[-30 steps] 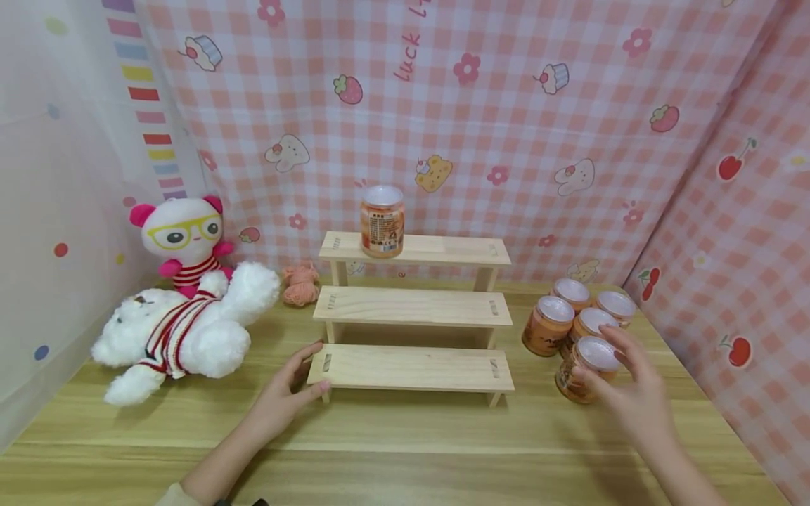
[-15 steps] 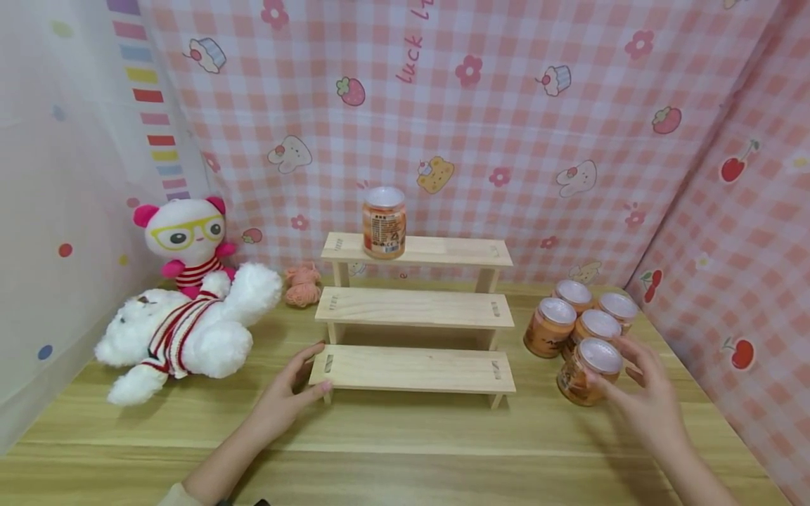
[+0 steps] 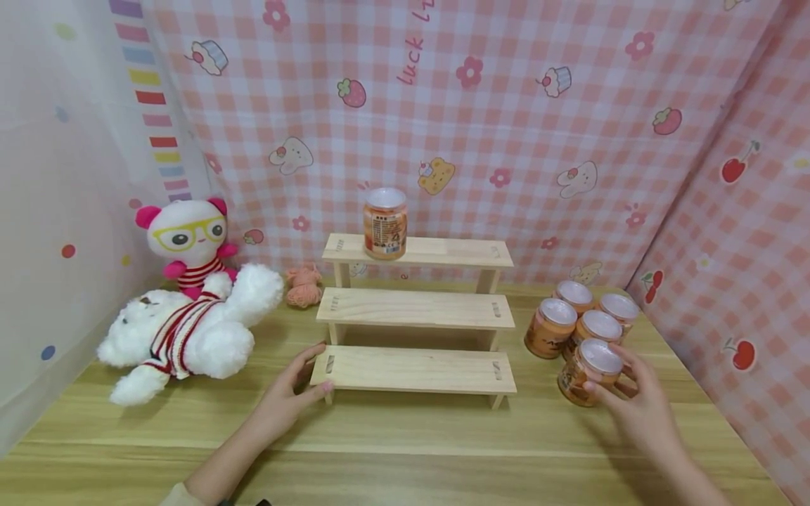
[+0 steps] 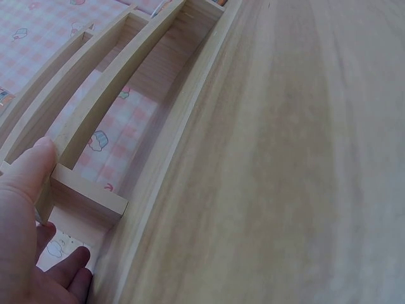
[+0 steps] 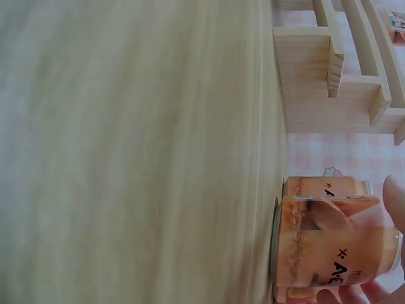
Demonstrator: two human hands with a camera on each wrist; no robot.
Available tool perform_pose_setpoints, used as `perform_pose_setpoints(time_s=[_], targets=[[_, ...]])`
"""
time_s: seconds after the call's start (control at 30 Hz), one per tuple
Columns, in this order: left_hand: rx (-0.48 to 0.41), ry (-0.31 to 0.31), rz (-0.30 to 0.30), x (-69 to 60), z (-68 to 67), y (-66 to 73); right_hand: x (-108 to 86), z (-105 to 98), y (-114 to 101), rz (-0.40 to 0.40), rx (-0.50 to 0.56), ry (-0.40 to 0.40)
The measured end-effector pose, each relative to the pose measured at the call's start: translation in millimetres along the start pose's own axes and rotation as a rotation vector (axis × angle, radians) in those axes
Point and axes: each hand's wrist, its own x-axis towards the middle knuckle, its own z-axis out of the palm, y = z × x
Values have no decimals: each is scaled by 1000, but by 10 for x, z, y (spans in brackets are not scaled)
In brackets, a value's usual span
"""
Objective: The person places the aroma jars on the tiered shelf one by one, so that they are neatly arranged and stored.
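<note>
Your left hand point(image 3: 285, 402) grips the wooden rack point(image 3: 414, 369) between thumb and fingers; your right hand point(image 3: 640, 407), partly spread, curls round the front jar point(image 3: 574, 379), other jars point(image 3: 549, 336) just beyond its fingertips.

At twelve o'clock in the head view, the checked cloth point(image 3: 436, 116) reads "luck", while at four o'clock in the right wrist view the nearest jar point(image 5: 342, 256) shows a sideways "A" among partly legible lettering.
</note>
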Motion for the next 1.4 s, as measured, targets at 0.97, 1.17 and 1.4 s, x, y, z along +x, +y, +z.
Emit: perform_pose_setpoints(time_s=[0.97, 1.17, 1.4], targets=[[-8, 4, 15, 1, 6, 2, -15, 145, 48, 85, -20, 94], [-14, 0, 16, 3, 3, 3, -8, 153, 44, 103, -30, 110], [-19, -5, 11, 5, 1, -4, 0, 154, -24, 96, -28, 123]])
